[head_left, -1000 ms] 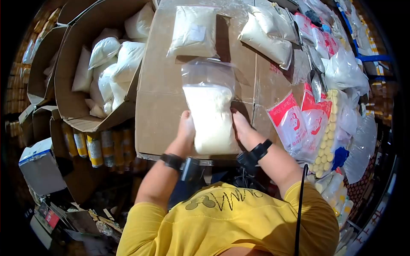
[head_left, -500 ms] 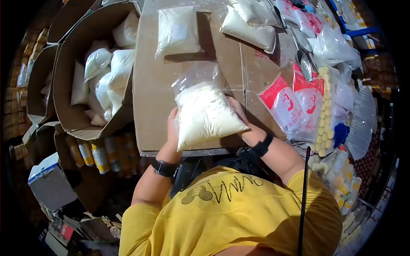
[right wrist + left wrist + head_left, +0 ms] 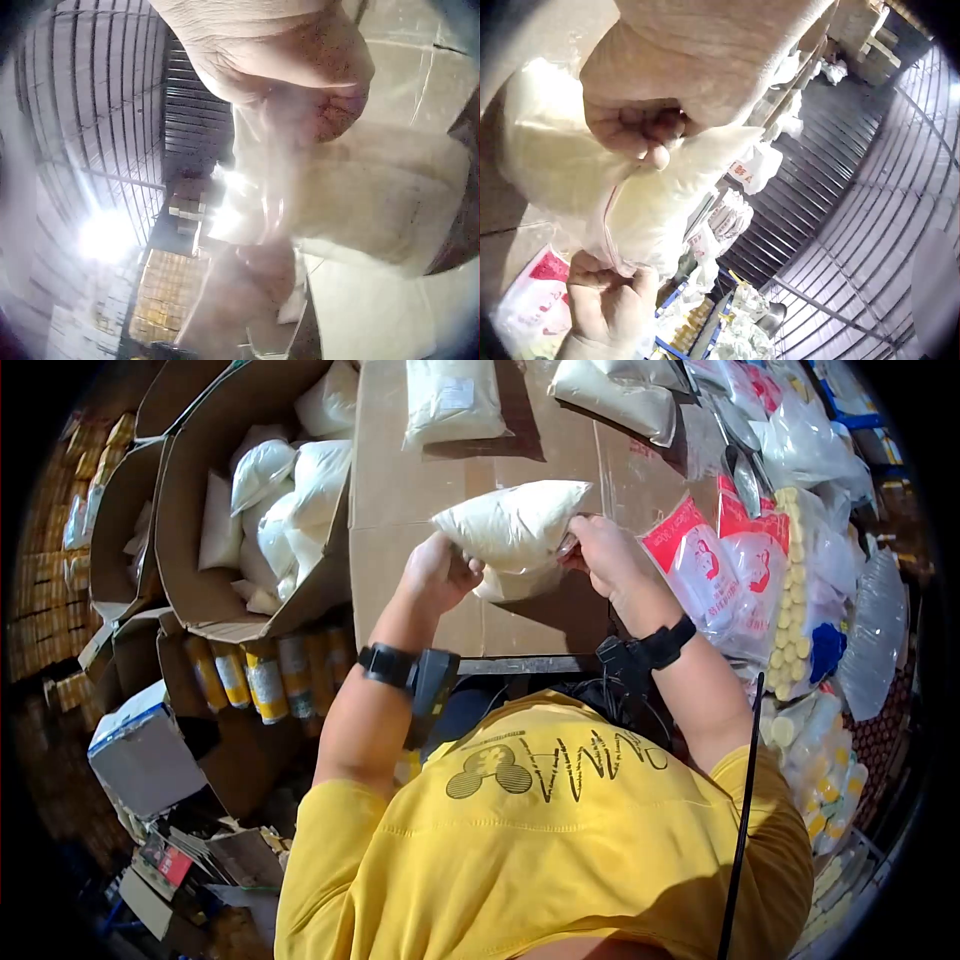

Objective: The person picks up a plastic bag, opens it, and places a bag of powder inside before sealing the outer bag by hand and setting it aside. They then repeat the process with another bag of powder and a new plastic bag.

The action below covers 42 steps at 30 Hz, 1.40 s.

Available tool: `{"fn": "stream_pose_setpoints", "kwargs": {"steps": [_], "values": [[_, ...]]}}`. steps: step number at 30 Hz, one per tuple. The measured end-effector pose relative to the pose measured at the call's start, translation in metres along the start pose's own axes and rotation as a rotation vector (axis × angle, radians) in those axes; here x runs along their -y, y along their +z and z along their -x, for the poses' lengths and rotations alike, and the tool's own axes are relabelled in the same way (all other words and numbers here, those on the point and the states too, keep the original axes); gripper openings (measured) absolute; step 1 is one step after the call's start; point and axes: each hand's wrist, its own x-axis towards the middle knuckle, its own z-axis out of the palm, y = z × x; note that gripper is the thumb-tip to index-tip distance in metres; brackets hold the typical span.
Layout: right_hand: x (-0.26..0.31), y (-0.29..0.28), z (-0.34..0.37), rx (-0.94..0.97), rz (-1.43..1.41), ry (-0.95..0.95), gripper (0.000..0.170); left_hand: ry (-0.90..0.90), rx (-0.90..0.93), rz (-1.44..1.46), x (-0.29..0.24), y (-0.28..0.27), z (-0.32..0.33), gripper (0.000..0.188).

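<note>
Gripping a clear bag of pale powder [image 3: 515, 515] in both hands, over the near part of the cardboard-covered counter [image 3: 395, 490]. Pinching the red-lined strip [image 3: 609, 210] at two places: one end in the curled fingers of the left hand [image 3: 440, 572], the other between thumb and fingers of the right hand [image 3: 608, 555]. Filled already, to judge by the bulge; likely at the closing step. Cannot tell sealed from unsealed along the strip. Not yet set down beside the labelled bag [image 3: 450, 405] or the paired bags [image 3: 615, 398] on the far side, nor among the filled bags [image 3: 318, 485] in the open carton [image 3: 190, 470].

Noting bare cardboard left of the bag and beyond, up to the labelled bag. Tighter on the right, with pink-and-white printed bags [image 3: 700, 565] near the right hand. Allowing for the near edge [image 3: 525, 665] close by and the carton wall just past the left side. Cannot tell resting from held clear underneath.
</note>
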Motion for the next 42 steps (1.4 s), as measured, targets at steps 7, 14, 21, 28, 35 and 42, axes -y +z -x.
{"fn": "stream_pose_setpoints", "kwargs": {"steps": [7,14,21,28,35,42], "values": [[-0.03,-0.036,0.033,0.16,0.072,-0.002,0.027,0.188,0.078,-0.55,0.022,0.001,0.037,0.03],[-0.053,-0.056,0.068,0.397,0.179,-0.16,0.028,0.056,0.188,-0.737,0.043,-0.009,0.062,0.03],[-0.059,-0.057,0.079,0.46,0.252,-0.181,0.026,-0.022,0.185,-0.752,0.058,-0.017,0.072,0.028],[-0.071,-0.061,0.081,0.328,0.444,-0.351,0.022,0.199,0.144,-0.786,0.069,-0.006,0.075,0.015],[-0.055,-0.045,0.088,0.3,0.421,-0.315,0.019,0.208,0.005,-0.547,0.075,-0.003,0.077,0.006],[-0.066,-0.062,0.081,0.503,0.795,-0.458,0.021,0.187,0.042,-0.569,0.094,-0.008,0.083,0.003]]}}
